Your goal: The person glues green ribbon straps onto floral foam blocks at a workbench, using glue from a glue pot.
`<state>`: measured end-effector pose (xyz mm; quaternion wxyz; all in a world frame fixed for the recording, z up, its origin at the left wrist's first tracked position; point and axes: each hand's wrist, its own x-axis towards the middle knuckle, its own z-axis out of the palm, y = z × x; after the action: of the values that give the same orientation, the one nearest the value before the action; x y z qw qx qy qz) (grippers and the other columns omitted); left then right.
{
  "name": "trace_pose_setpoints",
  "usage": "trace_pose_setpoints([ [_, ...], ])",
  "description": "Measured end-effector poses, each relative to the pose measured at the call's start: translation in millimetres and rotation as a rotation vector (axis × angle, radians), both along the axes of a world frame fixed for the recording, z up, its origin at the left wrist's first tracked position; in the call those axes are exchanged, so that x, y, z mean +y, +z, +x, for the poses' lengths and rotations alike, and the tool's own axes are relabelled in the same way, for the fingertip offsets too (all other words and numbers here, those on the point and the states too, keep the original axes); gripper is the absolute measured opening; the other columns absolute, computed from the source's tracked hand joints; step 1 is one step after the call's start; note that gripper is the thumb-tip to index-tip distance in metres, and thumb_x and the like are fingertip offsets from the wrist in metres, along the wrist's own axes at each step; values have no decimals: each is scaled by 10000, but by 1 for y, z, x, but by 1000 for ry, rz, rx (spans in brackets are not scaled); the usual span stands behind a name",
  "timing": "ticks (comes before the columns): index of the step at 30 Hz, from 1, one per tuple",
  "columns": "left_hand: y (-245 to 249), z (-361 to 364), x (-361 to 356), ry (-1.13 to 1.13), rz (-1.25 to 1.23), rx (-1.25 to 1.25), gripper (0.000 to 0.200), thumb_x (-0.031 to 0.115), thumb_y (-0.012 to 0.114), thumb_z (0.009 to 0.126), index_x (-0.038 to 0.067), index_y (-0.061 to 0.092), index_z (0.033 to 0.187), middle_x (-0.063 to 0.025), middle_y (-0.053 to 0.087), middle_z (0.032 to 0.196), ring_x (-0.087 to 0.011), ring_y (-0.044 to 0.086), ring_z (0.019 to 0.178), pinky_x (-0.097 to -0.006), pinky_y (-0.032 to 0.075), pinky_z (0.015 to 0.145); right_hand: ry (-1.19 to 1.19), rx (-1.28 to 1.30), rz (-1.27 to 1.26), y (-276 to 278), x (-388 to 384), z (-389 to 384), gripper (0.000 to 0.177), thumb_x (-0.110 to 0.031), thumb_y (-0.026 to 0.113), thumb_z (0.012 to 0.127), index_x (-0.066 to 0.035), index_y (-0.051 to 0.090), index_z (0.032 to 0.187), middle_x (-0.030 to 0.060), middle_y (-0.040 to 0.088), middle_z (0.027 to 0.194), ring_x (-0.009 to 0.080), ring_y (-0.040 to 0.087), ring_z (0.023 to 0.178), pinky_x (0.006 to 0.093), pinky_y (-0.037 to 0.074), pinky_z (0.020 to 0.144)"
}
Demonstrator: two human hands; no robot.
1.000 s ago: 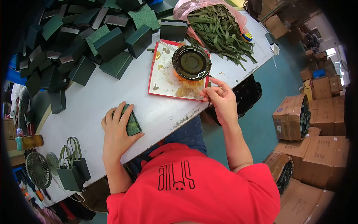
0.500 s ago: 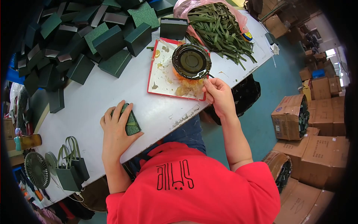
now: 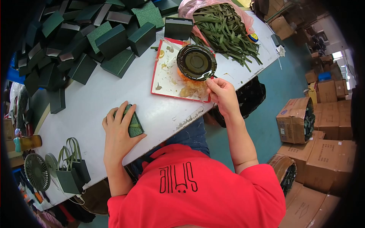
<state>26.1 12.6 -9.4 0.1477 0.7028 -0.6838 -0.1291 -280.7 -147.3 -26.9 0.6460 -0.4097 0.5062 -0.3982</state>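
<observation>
My left hand (image 3: 121, 127) spans a small dark-green speckled box (image 3: 134, 125) on the white table, thumb at one side and fingers over the other. A lighter green ribbon strip (image 3: 134, 124) runs across the box beside my fingers. My right hand (image 3: 223, 94) is closed in a pinch at the near right rim of a round dark pot (image 3: 195, 62). Whatever is between those fingertips is too small to make out. Dark, shiny liquid fills the pot, and amber drips crust its outside. Under it lies a white tray with a red edge (image 3: 161, 72), spotted with dried residue.
Many dark-green boxes (image 3: 110, 41) are heaped at the back left. Cut green ribbons (image 3: 224, 30) spill from a pink plastic bag (image 3: 186, 9). Small green bags (image 3: 72, 176) and a fan (image 3: 37, 171) stand at left. Cardboard cartons (image 3: 323, 159) are stacked at right.
My right hand has shifted very slightly up and left along the pot's rim. My left hand and the green box stay in place.
</observation>
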Motion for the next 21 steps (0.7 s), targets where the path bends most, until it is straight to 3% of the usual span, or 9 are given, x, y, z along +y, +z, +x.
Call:
trace_pose_setpoints([
  [9,-1,0,0,0,-5,0,940,229,934,549,149,556,1405,-79,474,1493,-359,435,1311,-523,308,1104,-16,-113,42,-4,-4,0,205,-166,715,938,-54,588,822,-26,500,652,30,319,491,223,216,450],
  [14,-1,1,0,0,-21,6,951,227,935,537,135,554,1403,-76,496,1477,-353,450,1295,-506,314,1097,-40,-145,20,-4,2,-5,185,-152,697,945,-51,584,839,-30,505,664,28,328,505,222,217,458],
  [18,0,2,-3,-28,-71,166,1016,205,929,520,105,511,1440,-93,516,1464,-364,444,1323,-473,310,1127,-60,-88,-47,14,24,1,179,-155,696,946,-54,588,844,-38,514,674,24,348,525,223,231,470],
  [21,4,2,-6,-127,-127,353,1049,241,938,526,92,488,1462,-114,530,1439,-362,454,1320,-459,316,1127,105,-47,2,27,44,12,156,-155,702,943,-61,608,863,-46,543,696,19,401,553,214,274,491],
])
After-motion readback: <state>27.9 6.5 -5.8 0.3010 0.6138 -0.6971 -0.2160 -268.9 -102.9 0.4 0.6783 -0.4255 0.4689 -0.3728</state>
